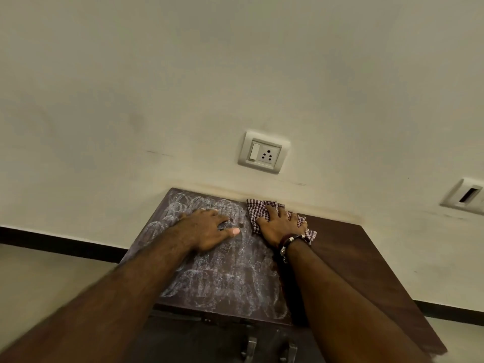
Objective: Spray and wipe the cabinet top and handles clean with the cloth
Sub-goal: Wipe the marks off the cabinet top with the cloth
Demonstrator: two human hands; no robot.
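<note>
1. Now the checked cloth (264, 213) lies flat at the back edge of the cabinet top (348, 255), under the right hand (281, 226), whose spread fingers (271, 209) press it down.
2. Left hand (207, 229) rests flat on the top, fingers loose, holding nothing.
3. No writing can be read.
4. Dark wood-grain top, hazed with white swirls on its left part; metal handles (269, 347) below.
</note>
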